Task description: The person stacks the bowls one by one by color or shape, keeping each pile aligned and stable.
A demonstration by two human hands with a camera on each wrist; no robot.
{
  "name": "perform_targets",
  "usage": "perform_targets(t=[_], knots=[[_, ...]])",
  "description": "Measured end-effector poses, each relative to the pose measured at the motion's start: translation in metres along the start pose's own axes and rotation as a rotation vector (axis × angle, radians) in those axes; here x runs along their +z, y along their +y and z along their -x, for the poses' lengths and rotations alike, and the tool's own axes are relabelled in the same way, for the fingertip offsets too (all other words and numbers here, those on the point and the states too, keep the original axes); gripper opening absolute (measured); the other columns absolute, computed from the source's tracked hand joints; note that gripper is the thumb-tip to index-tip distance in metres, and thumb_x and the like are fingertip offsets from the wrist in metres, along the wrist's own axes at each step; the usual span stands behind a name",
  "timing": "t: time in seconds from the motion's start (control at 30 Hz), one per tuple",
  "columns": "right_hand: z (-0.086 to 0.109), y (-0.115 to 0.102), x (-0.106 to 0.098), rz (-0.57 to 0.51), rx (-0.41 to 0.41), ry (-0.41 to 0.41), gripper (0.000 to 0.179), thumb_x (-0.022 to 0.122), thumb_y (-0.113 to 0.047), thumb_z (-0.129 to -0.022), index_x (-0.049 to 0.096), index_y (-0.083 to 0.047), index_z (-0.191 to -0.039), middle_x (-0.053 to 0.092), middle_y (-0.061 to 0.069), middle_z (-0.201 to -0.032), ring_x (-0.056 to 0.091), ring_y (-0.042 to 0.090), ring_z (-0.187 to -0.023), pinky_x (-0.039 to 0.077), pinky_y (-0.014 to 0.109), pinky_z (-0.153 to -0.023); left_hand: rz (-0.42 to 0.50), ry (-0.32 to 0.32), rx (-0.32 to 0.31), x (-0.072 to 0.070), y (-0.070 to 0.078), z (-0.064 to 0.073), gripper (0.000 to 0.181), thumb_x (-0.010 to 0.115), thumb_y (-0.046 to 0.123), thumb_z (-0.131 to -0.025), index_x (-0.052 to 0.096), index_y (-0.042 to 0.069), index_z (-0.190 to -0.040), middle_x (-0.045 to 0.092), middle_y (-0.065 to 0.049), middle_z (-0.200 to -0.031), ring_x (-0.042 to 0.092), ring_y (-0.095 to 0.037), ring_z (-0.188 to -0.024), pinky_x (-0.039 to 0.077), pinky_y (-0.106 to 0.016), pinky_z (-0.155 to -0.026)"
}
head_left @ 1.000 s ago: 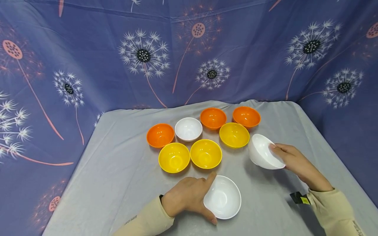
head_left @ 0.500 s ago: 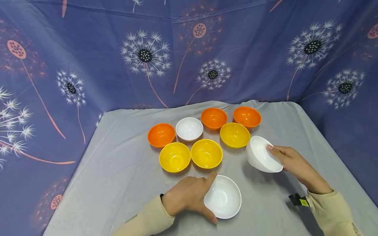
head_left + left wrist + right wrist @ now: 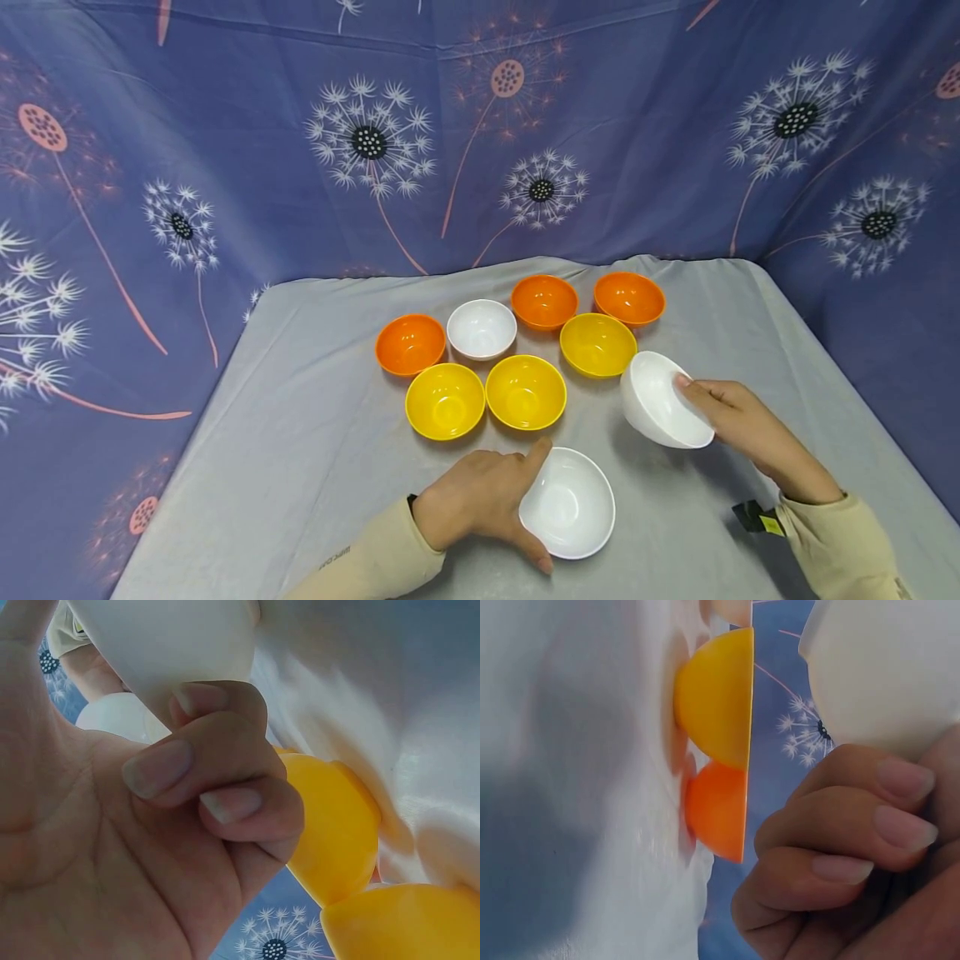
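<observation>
1. Tilted white bowl (image 3: pixel 651 408) has shifted slightly nearer the person and leftward; the right grip (image 3: pixel 741 415) pinches its rim, holding it above the desk (image 3: pixel 315 392).
2. Left grip (image 3: pixel 480 497) curves thumb and forefinger round the left side of an upright white bowl (image 3: pixel 574 505) on the desk.
3. Beyond sit three yellow bowls (image 3: pixel 526 392), three orange bowls (image 3: pixel 544 302) and another white bowl (image 3: pixel 482 330).

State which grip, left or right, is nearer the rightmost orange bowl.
Right. The right grip is in front and to the right of the orange bowl; the left grip is farther off, in front and to the left.
</observation>
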State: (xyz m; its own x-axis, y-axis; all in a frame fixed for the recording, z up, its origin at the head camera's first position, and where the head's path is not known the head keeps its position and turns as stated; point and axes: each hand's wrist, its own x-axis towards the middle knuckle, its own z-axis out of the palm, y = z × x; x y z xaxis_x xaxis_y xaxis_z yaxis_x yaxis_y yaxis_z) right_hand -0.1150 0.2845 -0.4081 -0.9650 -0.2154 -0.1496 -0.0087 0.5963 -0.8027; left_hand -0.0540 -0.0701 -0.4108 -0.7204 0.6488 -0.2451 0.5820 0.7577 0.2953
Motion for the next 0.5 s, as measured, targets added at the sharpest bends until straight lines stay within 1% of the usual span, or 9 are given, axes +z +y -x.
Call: perform_targets(t=[0.2,0.3,0.4,0.5], knots=[[0.001,-0.003,0.005,-0.014,-0.005,0.016,0.046,0.044,-0.028,-0.117,0.073,0.006,-0.105,0.056,-0.001,-0.073,0.053,0.012,-0.068,0.042,0.029,-0.060,0.013,-0.010,-0.001,0.000,-0.001,-0.001,0.125,0.093,0.077,-0.059,0.037,0.016,-0.153,0.071,0.005,-0.098,0.065,-0.009,-0.077,0.052,-0.026,-0.074],[0.002,-0.005,0.007,-0.021,-0.018,0.020,0.046,0.045,-0.028,-0.117,0.074,0.006,-0.107,0.058,-0.001,-0.074,0.054,0.012,-0.070,0.042,0.029,-0.061,0.015,-0.008,0.000,0.000,-0.001,-0.001,0.124,0.093,0.076,-0.059,0.038,0.017,-0.152,0.071,0.005,-0.097,0.064,-0.009,-0.076,0.051,-0.026,-0.073],[0.003,-0.008,0.008,-0.032,-0.031,0.018,0.046,0.046,-0.029,-0.117,0.074,0.005,-0.105,0.059,0.000,-0.073,0.055,0.012,-0.069,0.043,0.029,-0.061,0.015,-0.004,0.000,0.000,-0.001,0.000,0.123,0.094,0.076,-0.058,0.038,0.017,-0.151,0.070,0.006,-0.095,0.064,-0.009,-0.075,0.051,-0.026,-0.072],[0.005,-0.011,0.010,-0.041,-0.027,0.012,0.047,0.046,-0.030,-0.116,0.075,0.004,-0.101,0.060,0.000,-0.072,0.055,0.013,-0.067,0.044,0.030,-0.060,0.013,0.005,0.004,0.000,-0.001,0.000,0.122,0.094,0.076,-0.057,0.039,0.017,-0.149,0.069,0.006,-0.093,0.063,-0.009,-0.074,0.051,-0.026,-0.070]])
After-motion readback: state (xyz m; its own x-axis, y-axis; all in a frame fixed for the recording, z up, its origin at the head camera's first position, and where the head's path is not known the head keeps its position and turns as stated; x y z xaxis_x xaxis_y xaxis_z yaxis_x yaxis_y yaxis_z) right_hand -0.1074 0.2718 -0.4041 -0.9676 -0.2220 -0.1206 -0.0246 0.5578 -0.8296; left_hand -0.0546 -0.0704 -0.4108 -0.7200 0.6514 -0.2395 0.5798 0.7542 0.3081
